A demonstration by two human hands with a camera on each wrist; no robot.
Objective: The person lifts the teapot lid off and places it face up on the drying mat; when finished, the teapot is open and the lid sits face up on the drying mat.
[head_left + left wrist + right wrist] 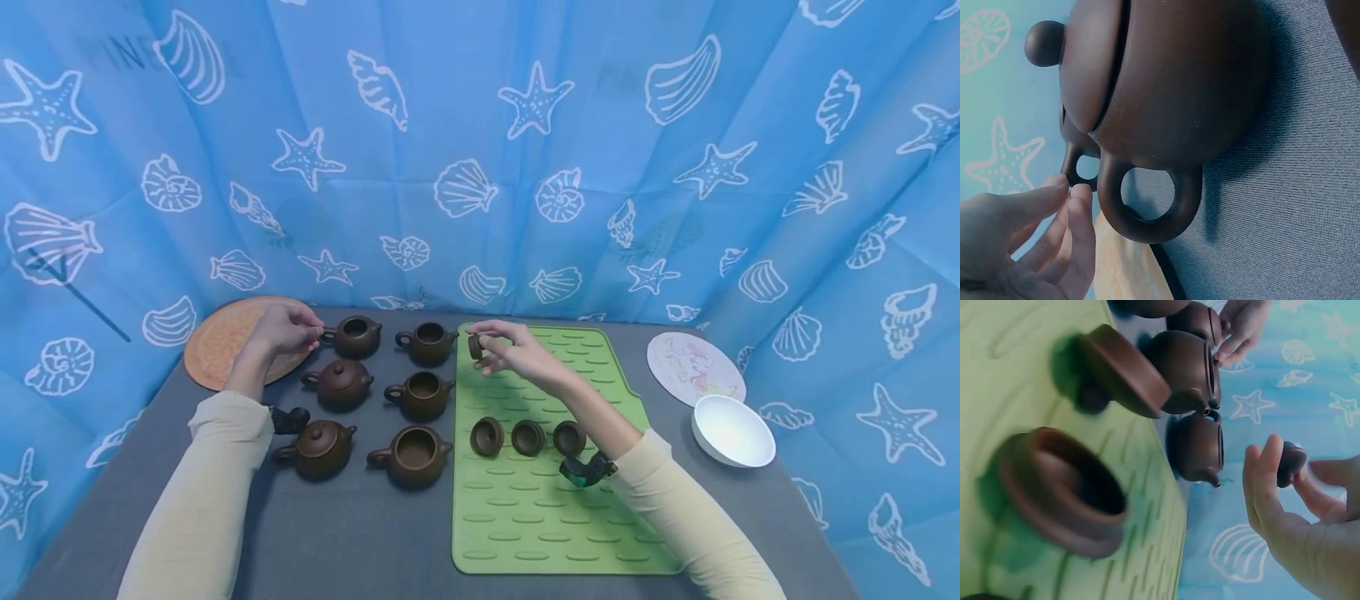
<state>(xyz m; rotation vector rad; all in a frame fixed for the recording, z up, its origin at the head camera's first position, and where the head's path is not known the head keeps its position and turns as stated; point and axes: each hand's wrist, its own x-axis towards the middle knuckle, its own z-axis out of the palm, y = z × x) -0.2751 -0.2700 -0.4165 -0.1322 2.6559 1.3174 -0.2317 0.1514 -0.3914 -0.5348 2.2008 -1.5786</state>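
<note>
Currently, on my feed, item by item: my right hand (517, 354) is raised over the far end of the green mat (540, 525), its fingertips pinching a small brown teapot lid (476, 346); the right wrist view shows that lid (1290, 464) held between thumb and fingers, clear of the mat. My left hand (283, 329) is at the far-left teapot (354, 336), fingers closed on its loop handle and steadying the pot where it stands; the left wrist view shows the fingertips (1079, 195) meeting at that handle behind a nearer lidded pot (1166, 81). Six brown teapots stand in two columns on the grey desk (352, 533): four open-topped, two lidded, namely the middle-left pot (339, 383) and the near-left pot (318, 448). Three lids (528, 437) lie upturned in a row on the mat, apart from one another. Also present: an orange round mat (213, 346) at far left, a patterned plate (693, 368) and a white bowl (732, 431) at right. Step in hand, as I judge it: lids are coming off and being laid out on the mat, and the held lid looks taken from one of the far pots. Next move, I think, calls for lowering this lid upturned onto bare mat, clear of the row.
</note>
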